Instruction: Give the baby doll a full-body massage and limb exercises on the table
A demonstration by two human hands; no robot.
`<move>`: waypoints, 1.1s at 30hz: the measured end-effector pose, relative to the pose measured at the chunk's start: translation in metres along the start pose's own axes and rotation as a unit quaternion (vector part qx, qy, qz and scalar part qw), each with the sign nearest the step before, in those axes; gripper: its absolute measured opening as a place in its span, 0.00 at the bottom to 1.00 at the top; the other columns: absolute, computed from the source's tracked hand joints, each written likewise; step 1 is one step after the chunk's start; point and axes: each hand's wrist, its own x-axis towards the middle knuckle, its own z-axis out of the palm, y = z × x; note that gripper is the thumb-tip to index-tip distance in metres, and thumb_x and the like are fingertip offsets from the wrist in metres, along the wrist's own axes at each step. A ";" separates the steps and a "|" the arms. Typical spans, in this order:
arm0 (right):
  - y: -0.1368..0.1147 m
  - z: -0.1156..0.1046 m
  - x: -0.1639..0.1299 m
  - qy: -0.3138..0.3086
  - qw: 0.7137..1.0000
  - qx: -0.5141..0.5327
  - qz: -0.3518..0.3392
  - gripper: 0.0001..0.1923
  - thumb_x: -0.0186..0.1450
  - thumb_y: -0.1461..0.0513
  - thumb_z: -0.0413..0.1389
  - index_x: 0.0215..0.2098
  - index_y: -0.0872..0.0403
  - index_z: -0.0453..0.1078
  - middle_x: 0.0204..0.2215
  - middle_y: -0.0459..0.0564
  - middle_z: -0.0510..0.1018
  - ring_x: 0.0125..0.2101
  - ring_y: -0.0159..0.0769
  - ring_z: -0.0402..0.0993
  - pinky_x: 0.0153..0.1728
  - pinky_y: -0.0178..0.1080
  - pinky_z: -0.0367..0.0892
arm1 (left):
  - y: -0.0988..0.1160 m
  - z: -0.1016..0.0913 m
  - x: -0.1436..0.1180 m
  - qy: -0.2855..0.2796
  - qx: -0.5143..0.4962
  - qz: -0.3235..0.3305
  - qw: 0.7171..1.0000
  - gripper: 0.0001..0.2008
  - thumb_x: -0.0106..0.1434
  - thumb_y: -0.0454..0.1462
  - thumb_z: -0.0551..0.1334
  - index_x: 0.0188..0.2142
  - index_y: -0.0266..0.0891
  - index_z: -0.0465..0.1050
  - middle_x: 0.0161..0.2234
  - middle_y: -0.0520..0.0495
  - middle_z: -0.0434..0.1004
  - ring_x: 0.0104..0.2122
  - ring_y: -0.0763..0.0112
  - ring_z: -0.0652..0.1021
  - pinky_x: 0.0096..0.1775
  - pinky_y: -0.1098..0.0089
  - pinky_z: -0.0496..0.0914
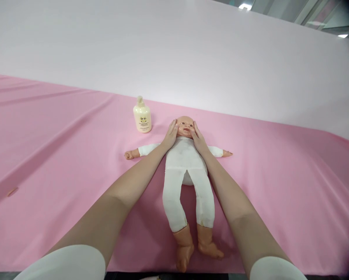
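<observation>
A baby doll (185, 153) lies face up on the pink cloth, its head away from me and its feet toward me. White fabric covers its body, arms and legs. My left hand (171, 134) rests along the left side of the doll's head, fingers stretched out and pointing up the cheek. On the opposite cheek, my right hand (199, 139) lies flat with extended fingers, the thumb near the doll's mouth. Both palms touch the head without closing around it. The doll's arms reach out sideways beneath my forearms.
A cream pump bottle (142, 118) with a printed label stands left of the doll's head. The pink cloth (75, 163) covers the table, with folds at the left. Behind it rises a white panel (174, 54). A small pinkish-brown scrap (12, 191) lies at far left.
</observation>
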 end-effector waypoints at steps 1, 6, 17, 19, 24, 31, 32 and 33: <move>0.001 0.000 0.001 0.002 1.000 0.005 -0.005 0.46 0.66 0.36 0.44 0.73 0.52 0.42 0.70 0.46 0.53 0.69 0.40 0.52 0.70 0.46 0.47 | -0.001 0.001 0.001 0.004 -0.006 0.000 1.000 0.29 0.73 0.50 0.44 0.67 0.39 0.56 0.70 0.43 0.52 0.70 0.68 0.54 0.70 0.63 0.46; 0.007 0.001 0.003 0.029 0.999 0.008 0.017 0.47 0.65 0.35 0.43 0.72 0.52 0.44 0.70 0.46 0.55 0.69 0.39 0.53 0.70 0.47 0.47 | -0.008 0.004 0.004 0.028 -0.079 -0.036 0.996 0.28 0.73 0.47 0.44 0.66 0.33 0.57 0.69 0.38 0.56 0.68 0.67 0.60 0.68 0.64 0.54; 0.004 0.000 0.002 0.004 1.000 -0.008 0.001 0.46 0.65 0.34 0.39 0.73 0.50 0.41 0.71 0.44 0.50 0.70 0.36 0.50 0.71 0.45 0.47 | 0.007 0.000 -0.004 -0.014 0.041 0.013 0.999 0.32 0.68 0.53 0.54 0.67 0.45 0.58 0.71 0.48 0.49 0.72 0.62 0.44 0.70 0.58 0.43; 0.003 0.000 0.002 -0.004 1.000 -0.013 -0.024 0.45 0.66 0.35 0.39 0.72 0.50 0.42 0.71 0.44 0.50 0.70 0.34 0.49 0.71 0.42 0.46 | 0.008 -0.001 -0.006 -0.022 0.052 0.048 0.997 0.32 0.67 0.55 0.54 0.66 0.45 0.61 0.71 0.47 0.49 0.72 0.60 0.45 0.70 0.57 0.44; 0.005 -0.002 0.001 -0.011 0.999 -0.038 -0.025 0.44 0.67 0.35 0.37 0.73 0.47 0.38 0.72 0.41 0.45 0.71 0.32 0.43 0.72 0.43 0.40 | 0.010 -0.001 -0.008 -0.027 0.073 0.123 0.989 0.30 0.68 0.58 0.49 0.59 0.45 0.70 0.72 0.47 0.46 0.71 0.59 0.50 0.69 0.57 0.45; 0.002 -0.001 0.000 -0.001 0.999 -0.036 0.022 0.46 0.65 0.35 0.41 0.73 0.48 0.39 0.72 0.42 0.48 0.71 0.35 0.45 0.72 0.44 0.41 | 0.010 -0.001 -0.006 -0.031 0.060 0.098 0.993 0.30 0.68 0.56 0.51 0.60 0.43 0.69 0.71 0.45 0.48 0.71 0.59 0.50 0.69 0.57 0.46; 0.000 -0.001 0.000 -0.003 0.999 -0.033 0.006 0.45 0.66 0.35 0.40 0.73 0.47 0.39 0.72 0.42 0.47 0.71 0.34 0.44 0.72 0.43 0.41 | 0.009 0.000 -0.005 -0.029 0.055 0.082 0.995 0.30 0.68 0.56 0.51 0.62 0.43 0.66 0.71 0.45 0.49 0.71 0.59 0.49 0.69 0.57 0.46; -0.001 0.000 -0.001 -0.005 0.999 -0.031 -0.009 0.44 0.66 0.36 0.40 0.73 0.47 0.40 0.72 0.41 0.47 0.71 0.33 0.43 0.72 0.43 0.40 | 0.008 0.000 -0.005 -0.028 0.051 0.065 0.996 0.31 0.68 0.56 0.52 0.64 0.43 0.64 0.71 0.45 0.49 0.71 0.59 0.48 0.70 0.57 0.45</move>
